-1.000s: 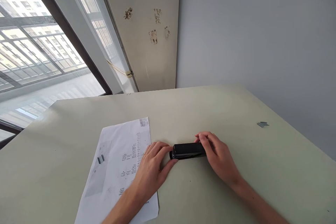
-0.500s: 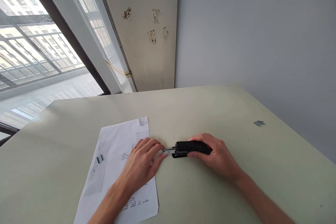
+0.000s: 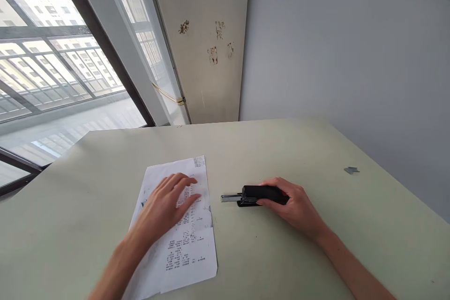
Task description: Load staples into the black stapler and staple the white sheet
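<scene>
A black stapler [image 3: 262,194] lies on its side-to-side axis on the table, its metal tray [image 3: 231,198] sticking out from the left end. My right hand [image 3: 293,204] is wrapped round the stapler's right end. Over the printed paper [image 3: 191,262] hovers my left hand [image 3: 168,199], thumb and fingers apart with nothing between them. That hand is left of the metal tray and not touching it. Part of a small dark grey piece [image 3: 143,203] shows on the paper beside the left hand, mostly hidden by it.
The pale green table [image 3: 281,150] spreads around the hands. A small grey scrap [image 3: 351,170] lies near its right edge. Behind stand a grey wall [image 3: 333,47], a stained cream panel [image 3: 211,89] and a window [image 3: 52,65] at the left.
My left hand has let go of the metal tray's end and moved left over the paper, its fingers opening. My right hand still holds the stapler. The camera view has shifted slightly.
</scene>
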Available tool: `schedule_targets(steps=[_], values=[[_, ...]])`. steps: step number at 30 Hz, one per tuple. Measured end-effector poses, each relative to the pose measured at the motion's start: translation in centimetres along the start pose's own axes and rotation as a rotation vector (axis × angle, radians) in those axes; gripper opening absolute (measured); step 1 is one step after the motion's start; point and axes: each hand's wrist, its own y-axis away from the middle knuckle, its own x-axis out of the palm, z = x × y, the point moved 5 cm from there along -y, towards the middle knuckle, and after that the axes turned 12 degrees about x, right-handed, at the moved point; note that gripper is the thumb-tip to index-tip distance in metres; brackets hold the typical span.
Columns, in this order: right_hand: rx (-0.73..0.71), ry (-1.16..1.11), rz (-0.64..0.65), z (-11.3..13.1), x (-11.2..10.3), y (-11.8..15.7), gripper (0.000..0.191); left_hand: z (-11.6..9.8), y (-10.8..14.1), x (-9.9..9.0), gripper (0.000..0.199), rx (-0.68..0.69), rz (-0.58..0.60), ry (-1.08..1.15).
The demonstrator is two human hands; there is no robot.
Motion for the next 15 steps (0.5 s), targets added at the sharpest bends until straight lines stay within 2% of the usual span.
schedule_targets(steps=[4, 7, 11, 15], values=[[-0.011, 0.014, 0.002, 0.0, 0.1, 0.1, 0.029, 2.9, 4.7, -2.1, 0.038, -0.240, -0.055, -0.118], [-0.019, 0.030, -0.003, 0.1, 0.1, 0.1, 0.030, 4.3, 8.5, -2.8, 0.037, -0.351, -0.065, -0.143], [-0.015, 0.030, 0.001, 0.1, 0.2, 0.1, 0.030, 5.3, 11.7, -3.1, 0.041, -0.373, -0.070, -0.121], [-0.026, 0.030, 0.004, 0.0, 0.2, 0.2, 0.032, 6.2, 12.4, -2.9, 0.043, -0.318, -0.016, -0.140]])
